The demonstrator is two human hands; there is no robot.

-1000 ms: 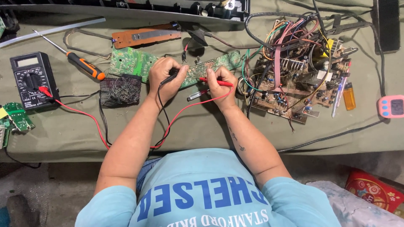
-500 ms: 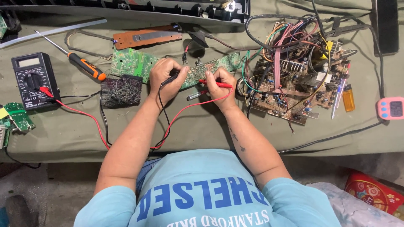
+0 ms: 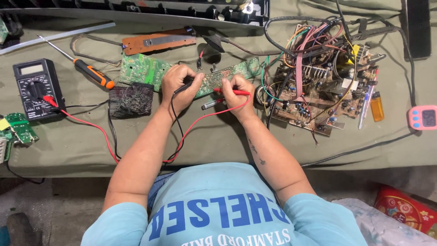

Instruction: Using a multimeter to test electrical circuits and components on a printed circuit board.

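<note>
I see left hand (image 3: 178, 89) gripping black probe (image 3: 183, 86) on green board (image 3: 218, 78) | right hand (image 3: 239, 93) pinching red probe (image 3: 233, 92) against same board | board mid-table, between both hands | meter (image 3: 35, 89) far left, leads attached | screwdriver (image 3: 93, 74) beside it
</note>
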